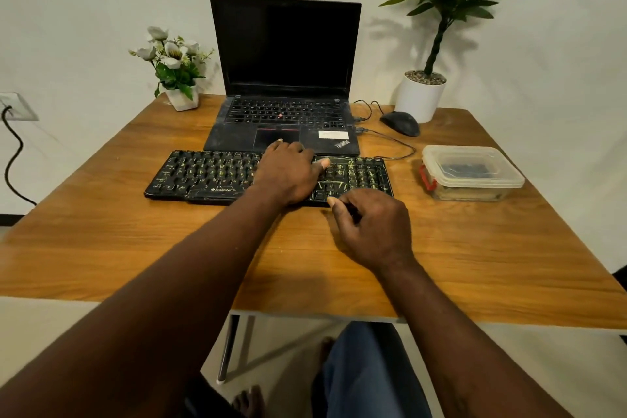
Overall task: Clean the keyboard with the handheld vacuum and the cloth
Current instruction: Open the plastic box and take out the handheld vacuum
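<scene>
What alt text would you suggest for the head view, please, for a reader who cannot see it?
A person's left hand lies across a dirty black keyboard on a table, fingers at its far edge, while the right hand curls at its near right edge. Nearby are an open laptop, a mouse, a lidded plastic container, a flower pot and a potted plant.
</scene>
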A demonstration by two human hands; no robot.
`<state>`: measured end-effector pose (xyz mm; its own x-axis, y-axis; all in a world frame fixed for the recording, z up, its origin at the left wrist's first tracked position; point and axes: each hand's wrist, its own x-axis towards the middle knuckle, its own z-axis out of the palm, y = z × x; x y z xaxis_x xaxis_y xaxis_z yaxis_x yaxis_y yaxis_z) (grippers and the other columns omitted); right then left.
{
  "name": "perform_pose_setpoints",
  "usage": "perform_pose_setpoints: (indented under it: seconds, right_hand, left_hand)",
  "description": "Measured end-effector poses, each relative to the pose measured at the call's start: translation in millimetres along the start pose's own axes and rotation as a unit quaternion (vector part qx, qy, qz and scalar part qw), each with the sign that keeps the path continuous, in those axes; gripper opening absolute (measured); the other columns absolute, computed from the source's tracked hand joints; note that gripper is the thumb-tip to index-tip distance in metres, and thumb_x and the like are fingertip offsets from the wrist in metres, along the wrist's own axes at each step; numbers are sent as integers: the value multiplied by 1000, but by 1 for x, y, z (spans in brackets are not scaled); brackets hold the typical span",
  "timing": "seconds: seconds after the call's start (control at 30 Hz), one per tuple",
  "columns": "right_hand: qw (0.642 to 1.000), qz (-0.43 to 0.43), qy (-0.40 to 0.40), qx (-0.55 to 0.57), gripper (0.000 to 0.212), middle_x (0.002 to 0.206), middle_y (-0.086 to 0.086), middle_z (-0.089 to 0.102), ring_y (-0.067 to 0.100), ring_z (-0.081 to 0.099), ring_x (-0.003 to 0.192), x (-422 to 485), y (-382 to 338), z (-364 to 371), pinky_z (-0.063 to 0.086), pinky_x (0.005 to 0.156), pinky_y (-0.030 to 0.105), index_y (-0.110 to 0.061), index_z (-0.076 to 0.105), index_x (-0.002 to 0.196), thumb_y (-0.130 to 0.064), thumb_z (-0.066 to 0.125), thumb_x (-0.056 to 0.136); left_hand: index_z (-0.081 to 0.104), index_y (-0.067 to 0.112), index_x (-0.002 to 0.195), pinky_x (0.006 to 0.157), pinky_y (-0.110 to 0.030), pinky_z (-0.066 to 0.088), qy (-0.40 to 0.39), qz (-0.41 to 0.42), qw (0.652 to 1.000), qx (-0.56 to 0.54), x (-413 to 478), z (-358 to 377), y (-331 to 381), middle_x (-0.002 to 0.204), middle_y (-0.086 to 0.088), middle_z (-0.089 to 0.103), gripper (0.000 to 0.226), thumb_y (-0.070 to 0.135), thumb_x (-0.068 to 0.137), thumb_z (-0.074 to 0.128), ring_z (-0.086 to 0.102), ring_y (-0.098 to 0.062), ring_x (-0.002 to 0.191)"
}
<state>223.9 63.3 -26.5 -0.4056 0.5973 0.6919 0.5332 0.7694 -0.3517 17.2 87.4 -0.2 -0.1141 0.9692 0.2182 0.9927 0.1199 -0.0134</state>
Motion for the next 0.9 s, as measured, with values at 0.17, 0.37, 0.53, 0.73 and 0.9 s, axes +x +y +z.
perform_pose_setpoints:
  seconds: [0.17,0.37,0.53,0.73,0.9]
  right_hand:
    - [999,-24,33,-10,22,77,-1,67,14,58,68,-5,-4,-3,45,59,31,-17,71,85,-32,64,98]
    - [998,-39,24,-45,16,83,-1,68,18,58,77,-11,-10,-10,47,65,36,-17,71,89,-30,64,95]
    - [969,223,84,-72,38,131,6,62,28,53,126,-2,5,-18,41,102,42,-18,64,124,-43,63,95]
    - [943,330,-9,-31,67,121,8,69,31,64,110,-3,10,-20,54,95,50,-24,50,136,-74,41,93]
    - [945,324,22,-28,74,115,6,67,27,63,102,-13,12,-33,54,90,52,-20,58,121,-80,34,85]
  left_hand:
    - [64,18,129,116,-49,36,4,7,1000,24,-18,-1,5,126,-11,67,67,59,107,16,59,-28,122]
    - [71,19,110,117,-52,32,-6,-21,999,-38,-32,-13,6,109,-7,71,69,60,107,16,64,-22,107]
    - [69,18,116,114,-54,37,-33,-31,999,-25,-35,-15,13,116,-10,68,78,69,102,12,62,-24,111]
    - [68,17,122,114,-52,36,-42,-37,998,-31,-37,-17,13,125,-11,66,71,64,105,17,59,-25,116]
    - [69,16,106,112,-51,38,-17,-22,998,-60,-45,-23,17,105,-6,67,63,56,109,20,56,-18,92]
